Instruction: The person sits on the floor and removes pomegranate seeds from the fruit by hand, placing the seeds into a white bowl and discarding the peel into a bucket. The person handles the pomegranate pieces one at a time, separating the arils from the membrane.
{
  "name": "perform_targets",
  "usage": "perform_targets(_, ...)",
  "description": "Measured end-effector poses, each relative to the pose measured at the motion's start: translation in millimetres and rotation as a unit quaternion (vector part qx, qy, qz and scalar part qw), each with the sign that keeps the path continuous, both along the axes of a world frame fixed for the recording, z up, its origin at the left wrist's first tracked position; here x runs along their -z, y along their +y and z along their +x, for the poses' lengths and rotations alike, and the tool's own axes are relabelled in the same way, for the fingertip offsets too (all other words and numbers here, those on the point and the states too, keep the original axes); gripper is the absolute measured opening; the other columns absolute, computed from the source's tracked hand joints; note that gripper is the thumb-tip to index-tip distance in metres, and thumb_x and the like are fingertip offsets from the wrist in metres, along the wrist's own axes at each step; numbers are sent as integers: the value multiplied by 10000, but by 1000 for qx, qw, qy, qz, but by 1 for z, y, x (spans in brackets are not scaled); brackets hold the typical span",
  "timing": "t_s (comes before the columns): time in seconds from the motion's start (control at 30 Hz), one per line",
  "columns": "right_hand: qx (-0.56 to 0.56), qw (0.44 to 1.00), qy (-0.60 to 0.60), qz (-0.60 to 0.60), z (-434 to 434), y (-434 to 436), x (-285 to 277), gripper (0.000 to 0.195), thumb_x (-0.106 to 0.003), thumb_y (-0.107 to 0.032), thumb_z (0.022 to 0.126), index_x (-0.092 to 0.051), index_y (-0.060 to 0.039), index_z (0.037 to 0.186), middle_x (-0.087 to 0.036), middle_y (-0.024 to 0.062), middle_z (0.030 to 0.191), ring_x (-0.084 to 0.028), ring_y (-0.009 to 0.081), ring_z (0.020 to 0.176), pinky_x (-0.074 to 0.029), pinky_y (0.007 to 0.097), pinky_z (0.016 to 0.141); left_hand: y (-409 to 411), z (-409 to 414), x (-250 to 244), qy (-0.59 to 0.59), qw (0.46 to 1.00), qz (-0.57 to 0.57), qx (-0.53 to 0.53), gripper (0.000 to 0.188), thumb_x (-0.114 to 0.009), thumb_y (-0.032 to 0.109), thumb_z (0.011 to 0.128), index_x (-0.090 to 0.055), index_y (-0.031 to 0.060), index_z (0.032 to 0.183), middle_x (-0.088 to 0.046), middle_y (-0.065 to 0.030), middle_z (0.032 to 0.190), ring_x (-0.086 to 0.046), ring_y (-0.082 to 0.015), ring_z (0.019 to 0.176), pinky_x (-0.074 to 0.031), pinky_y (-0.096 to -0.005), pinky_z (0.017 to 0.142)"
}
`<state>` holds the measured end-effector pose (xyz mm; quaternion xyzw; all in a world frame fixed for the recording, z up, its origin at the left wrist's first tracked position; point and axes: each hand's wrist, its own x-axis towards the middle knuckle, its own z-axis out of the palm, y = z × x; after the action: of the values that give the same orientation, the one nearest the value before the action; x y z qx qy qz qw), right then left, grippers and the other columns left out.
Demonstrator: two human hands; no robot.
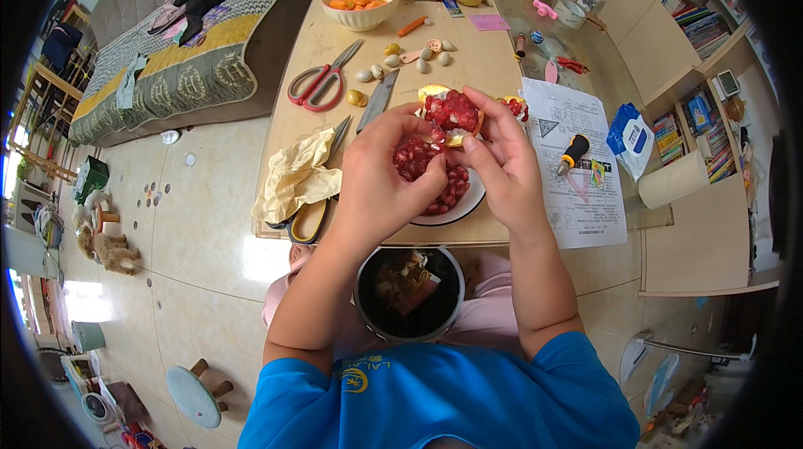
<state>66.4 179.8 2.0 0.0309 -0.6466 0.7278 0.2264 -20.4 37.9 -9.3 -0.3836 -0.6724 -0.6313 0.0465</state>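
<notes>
My right hand (pixel 511 173) holds a broken pomegranate piece (pixel 455 111) with bright red arils and pale yellowish rind, its thumb on the near edge. My left hand (pixel 389 167) grips the same piece from the left, index fingertip against the arils and thumb lower and apart. Beneath both hands a white dish (pixel 478 198) with a dark rim holds a heap of loose arils (pixel 448 195), partly covered by my fingers. Another pomegranate piece (pixel 517 108) shows behind my right fingers. A knife blade (pixel 379 98) lies behind my left hand, its handle hidden.
Red-handled scissors (pixel 317 86), crumpled paper (pixel 298 173) over dark-handled scissors (pixel 310 220), and a cream bowl of peeled orange pieces (pixel 361 4) occupy the table's left. Printed sheets (pixel 580 185) bearing a screwdriver-like tool (pixel 573 153) lie right. A waste bin (pixel 411 295) stands between my legs.
</notes>
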Motion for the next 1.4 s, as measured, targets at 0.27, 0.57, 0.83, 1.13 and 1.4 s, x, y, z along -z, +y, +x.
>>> perform_targets(0.27, 15, 1000, 0, 25, 0, -3, 1, 487, -506, 39, 984, -382, 21, 1456, -495, 163, 1408, -582, 151, 1166, -521, 267, 933, 0, 1, 0, -20, 999, -42, -5, 313, -781, 90, 738, -614, -21, 978, -677, -206, 1091, -667, -370, 991, -532, -400, 851)
perform_targets(0.57, 11, 1000, 10, 15, -1, -4, 5, 488, -508, 45, 983, -380, 30, 1453, -500, 164, 1401, -586, 154, 1160, -520, 276, 937, 1, -2, 6, 14, 999, -21, -27, 238, -776, 41, 745, -616, 1, 917, -679, -223, 1116, -665, -366, 1054, -531, -407, 862)
perform_targets(0.83, 22, 999, 15, 21, -2, -4, 3, 483, -512, -4, 999, -361, 17, 1457, -494, 159, 1389, -565, 210, 1213, -528, 340, 979, -1, -4, 5, 2, 1000, -17, 1, 220, -747, -1, 733, -632, -1, 921, -675, -230, 1123, -642, -361, 1146, -529, -404, 889)
perform_targets(1.13, 27, 999, 24, 13, -2, -5, 2, 476, -510, 17, 994, -366, 29, 1447, -486, 162, 1389, -572, 201, 1201, -537, 330, 970, 3, -1, 6, 32, 998, -12, -45, 288, -780, 53, 726, -654, 6, 981, -624, -247, 1263, -649, -383, 1094, -525, -411, 909)
perform_targets(1.4, 22, 999, 23, 20, -1, -5, 2, 494, -528, -25, 1001, -357, 8, 1463, -475, 145, 1409, -542, 223, 1248, -530, 343, 990, 2, -4, 8, 3, 1000, 17, -10, 272, -772, 35, 737, -671, -11, 985, -615, -252, 1282, -647, -372, 1128, -517, -392, 940)
